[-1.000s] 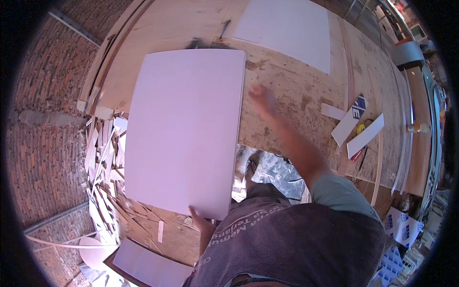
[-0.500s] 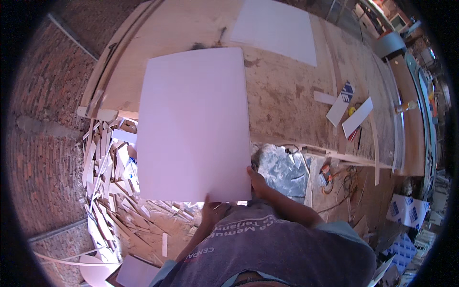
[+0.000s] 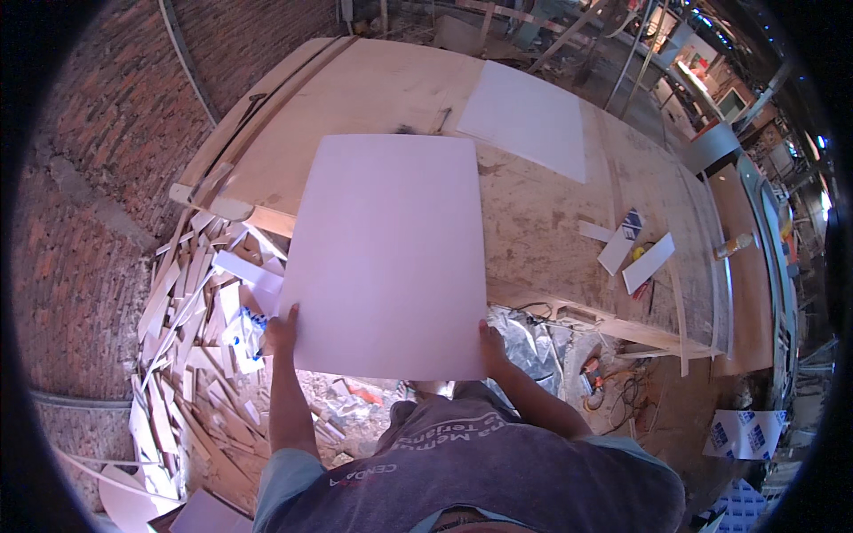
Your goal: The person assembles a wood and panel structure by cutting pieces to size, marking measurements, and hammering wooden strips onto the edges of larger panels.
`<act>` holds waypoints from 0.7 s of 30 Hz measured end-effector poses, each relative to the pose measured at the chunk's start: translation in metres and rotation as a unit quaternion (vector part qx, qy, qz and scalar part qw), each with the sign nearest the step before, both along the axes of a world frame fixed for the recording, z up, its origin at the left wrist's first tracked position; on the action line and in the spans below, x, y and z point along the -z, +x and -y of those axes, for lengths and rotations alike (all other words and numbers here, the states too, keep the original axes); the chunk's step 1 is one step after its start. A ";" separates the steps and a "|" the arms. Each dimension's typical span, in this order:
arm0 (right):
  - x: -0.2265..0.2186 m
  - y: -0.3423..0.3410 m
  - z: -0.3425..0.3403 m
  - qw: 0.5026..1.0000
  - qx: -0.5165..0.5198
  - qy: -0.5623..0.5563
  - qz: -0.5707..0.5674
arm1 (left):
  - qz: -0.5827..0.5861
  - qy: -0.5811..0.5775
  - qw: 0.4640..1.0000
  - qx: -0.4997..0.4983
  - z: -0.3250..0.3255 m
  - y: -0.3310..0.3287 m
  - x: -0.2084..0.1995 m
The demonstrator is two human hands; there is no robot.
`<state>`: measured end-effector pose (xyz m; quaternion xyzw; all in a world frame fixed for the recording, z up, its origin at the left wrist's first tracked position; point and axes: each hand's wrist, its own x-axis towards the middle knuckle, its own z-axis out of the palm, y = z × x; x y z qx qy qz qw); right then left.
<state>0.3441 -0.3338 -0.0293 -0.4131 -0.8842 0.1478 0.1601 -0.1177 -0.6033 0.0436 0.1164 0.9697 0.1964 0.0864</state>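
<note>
A large white rectangular sheet [image 3: 391, 258] is held out in front of me, its far part over the wooden worktable [image 3: 533, 222]. My left hand [image 3: 283, 330] is closed on its left edge near the close corner, thumb on top. On the right edge, at about the same height, my right hand [image 3: 490, 345] grips it too. The fingers of both hands are mostly hidden under the sheet. Another white sheet [image 3: 524, 120] lies flat on the far side of the table.
Small white offcut strips [image 3: 649, 263] lie on the table's right part. A heap of scrap strips [image 3: 200, 338] covers the floor at left, beside a brick wall [image 3: 80, 240]. An orange power tool [image 3: 591, 377] with cables sits under the table. A bottle [image 3: 733, 246] lies at right.
My left hand has shifted from the sheet's near edge to its left edge. The view has tilted up, showing more beyond the table, and the sheet sits slightly further right.
</note>
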 end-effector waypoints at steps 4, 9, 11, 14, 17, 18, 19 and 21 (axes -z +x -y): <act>-0.077 -0.028 0.019 0.879 0.229 -0.382 -0.169 | 0.015 0.038 0.997 -0.063 0.019 0.036 -0.058; -0.079 0.008 -0.003 0.946 0.226 -0.218 -0.083 | -0.020 0.071 0.992 -0.099 0.039 0.091 -0.047; -0.086 0.006 -0.022 0.933 0.244 -0.259 -0.052 | 0.033 0.107 0.978 -0.176 0.038 0.128 -0.048; -0.060 0.013 -0.071 0.963 0.147 -0.210 -0.084 | 0.062 0.249 0.938 -0.234 0.026 0.176 -0.030; -0.092 -0.035 -0.139 0.974 0.100 -0.200 -0.043 | 0.100 0.246 0.920 -0.287 0.002 0.206 -0.008; -0.098 -0.043 -0.172 0.966 0.033 -0.253 -0.037 | 0.118 0.240 0.915 -0.303 -0.005 0.217 0.000; -0.096 -0.060 -0.200 0.970 0.041 -0.239 0.017 | 0.105 0.227 0.914 -0.320 -0.016 0.218 0.012; -0.081 -0.066 -0.266 0.950 0.039 -0.309 -0.013 | 0.096 0.202 0.924 -0.310 -0.054 0.221 0.026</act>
